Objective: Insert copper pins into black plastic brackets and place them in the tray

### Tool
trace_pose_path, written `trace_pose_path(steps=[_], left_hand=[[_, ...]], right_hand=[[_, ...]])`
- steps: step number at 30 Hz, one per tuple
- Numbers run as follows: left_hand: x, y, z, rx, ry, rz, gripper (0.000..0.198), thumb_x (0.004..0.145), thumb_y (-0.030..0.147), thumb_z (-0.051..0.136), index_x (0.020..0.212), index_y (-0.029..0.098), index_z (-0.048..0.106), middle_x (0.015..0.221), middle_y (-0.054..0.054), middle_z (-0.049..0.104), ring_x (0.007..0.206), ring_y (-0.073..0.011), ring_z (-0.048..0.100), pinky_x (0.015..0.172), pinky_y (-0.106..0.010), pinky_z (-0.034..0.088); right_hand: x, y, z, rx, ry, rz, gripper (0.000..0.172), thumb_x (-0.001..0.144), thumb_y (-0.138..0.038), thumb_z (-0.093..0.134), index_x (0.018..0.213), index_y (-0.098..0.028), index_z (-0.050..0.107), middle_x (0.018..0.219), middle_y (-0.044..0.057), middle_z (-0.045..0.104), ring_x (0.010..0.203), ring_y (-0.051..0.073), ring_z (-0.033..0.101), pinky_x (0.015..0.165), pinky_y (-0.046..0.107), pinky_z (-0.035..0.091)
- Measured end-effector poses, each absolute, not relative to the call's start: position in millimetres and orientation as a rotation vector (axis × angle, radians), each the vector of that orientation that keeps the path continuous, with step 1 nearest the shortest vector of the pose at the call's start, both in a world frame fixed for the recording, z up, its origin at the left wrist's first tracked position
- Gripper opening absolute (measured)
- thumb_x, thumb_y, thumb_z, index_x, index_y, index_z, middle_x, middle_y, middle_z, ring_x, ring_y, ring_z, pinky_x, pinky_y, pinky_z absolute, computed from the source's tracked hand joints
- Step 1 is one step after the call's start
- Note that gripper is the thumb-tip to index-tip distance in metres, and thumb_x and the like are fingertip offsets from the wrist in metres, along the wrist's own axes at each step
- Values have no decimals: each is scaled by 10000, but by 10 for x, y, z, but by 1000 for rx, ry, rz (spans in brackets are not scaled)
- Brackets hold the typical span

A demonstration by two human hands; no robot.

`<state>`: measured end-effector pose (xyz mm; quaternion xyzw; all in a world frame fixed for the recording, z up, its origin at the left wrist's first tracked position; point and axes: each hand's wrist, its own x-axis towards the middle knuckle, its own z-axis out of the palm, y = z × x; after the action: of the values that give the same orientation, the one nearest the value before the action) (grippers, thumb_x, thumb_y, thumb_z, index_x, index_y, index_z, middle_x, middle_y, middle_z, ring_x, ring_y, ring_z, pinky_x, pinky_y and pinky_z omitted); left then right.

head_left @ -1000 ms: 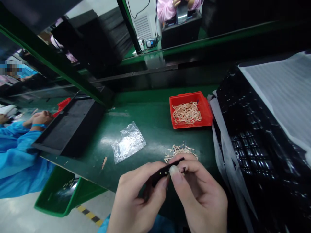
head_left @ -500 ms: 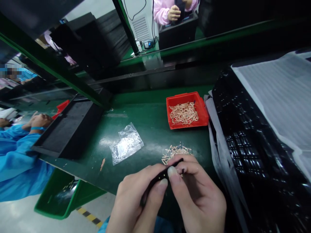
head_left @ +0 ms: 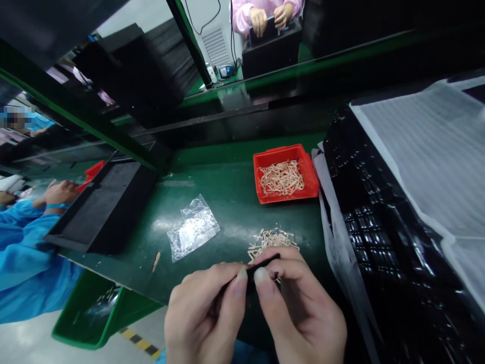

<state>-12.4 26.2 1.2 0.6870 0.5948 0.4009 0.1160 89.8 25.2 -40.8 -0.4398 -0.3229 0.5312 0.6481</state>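
Between my two hands is a thin black strip-like part [head_left: 271,260], its far end jutting past the fingers. My left hand [head_left: 210,303] is closed, pinching the part with thumb and forefinger from the left. From the right, my right hand [head_left: 299,298] pinches the same part, its thumb near the left one. The fingers cover most of the part, so its full shape is hidden. Just beyond the fingertips lies a loose pile of small pale strips [head_left: 271,237] on the green tabletop [head_left: 227,202].
A red bin [head_left: 286,199] holds many thin pale strips. Left of it lies a clear plastic bag [head_left: 193,228]. A black tray [head_left: 102,202] stands at left, near a co-worker's blue sleeve [head_left: 34,258]. Glossy black stacked trays [head_left: 364,212] under white sheeting rise at right. Below sits a green bin [head_left: 83,338].
My left thumb has shifted up along the black part towards the right thumb, covering its pale dots. The view has moved slightly. Across the bench, the person in pink has moved both hands.
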Motion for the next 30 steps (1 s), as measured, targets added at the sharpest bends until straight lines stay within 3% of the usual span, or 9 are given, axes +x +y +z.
trace_pose_path(steps=[6, 11, 16, 21, 23, 26, 30], left_hand=[[-103, 265, -28, 1973, 1835, 1235, 247, 887, 51, 642, 858, 279, 731, 726, 99, 782, 548, -59, 653, 577, -150, 501], [-27, 290, -43, 1741, 2000, 1296, 208, 881, 164, 679, 736, 290, 758, 475, 112, 551, 369, -61, 433, 399, -172, 384], [28, 304, -16, 1475, 2049, 1228, 275, 917, 284, 670, 654, 243, 738, 416, 85, 432, 365, -80, 352, 332, -206, 274], [37, 293, -19, 1403, 1872, 1191, 279, 986, 309, 622, 761, 237, 770, 519, 53, 575, 442, -90, 482, 421, -217, 343], [32, 258, -36, 1325, 1825, 1191, 308, 1036, 399, 599, 858, 245, 798, 606, 35, 633, 507, -99, 541, 478, -221, 390], [20, 197, -58, 1174, 1775, 1197, 426, 1038, 590, 587, 946, 245, 820, 702, 5, 663, 591, -121, 586, 529, -234, 435], [5, 155, -74, 1131, 1792, 1176, 444, 1016, 642, 599, 998, 257, 821, 729, 5, 650, 623, -127, 574, 551, -235, 443]], right_hand=[[887, 240, -409, -1005, -723, 1213, 111, 1007, -264, 663, 908, -293, 703, 983, -36, 716, 971, 125, 672, 909, 264, 542], [873, 241, -436, -1016, -736, 1197, 111, 989, -226, 668, 931, -297, 730, 1017, -15, 720, 964, 143, 691, 917, 286, 569], [856, 244, -449, -1007, -769, 1135, 146, 951, -162, 696, 944, -301, 738, 1017, -4, 735, 983, 158, 706, 890, 286, 584], [863, 233, -466, -1117, -765, 1104, 81, 982, -254, 693, 947, -315, 732, 1047, -11, 732, 929, 154, 723, 910, 326, 590], [869, 235, -473, -1132, -771, 1095, 63, 983, -267, 697, 945, -302, 732, 1059, 4, 735, 933, 170, 735, 893, 341, 598], [873, 240, -481, -1113, -776, 1110, 69, 989, -267, 689, 939, -289, 731, 1032, 12, 729, 960, 188, 749, 897, 361, 601], [872, 237, -498, -1111, -774, 1118, 71, 982, -276, 697, 927, -297, 737, 1022, 5, 727, 976, 190, 750, 899, 358, 598]])
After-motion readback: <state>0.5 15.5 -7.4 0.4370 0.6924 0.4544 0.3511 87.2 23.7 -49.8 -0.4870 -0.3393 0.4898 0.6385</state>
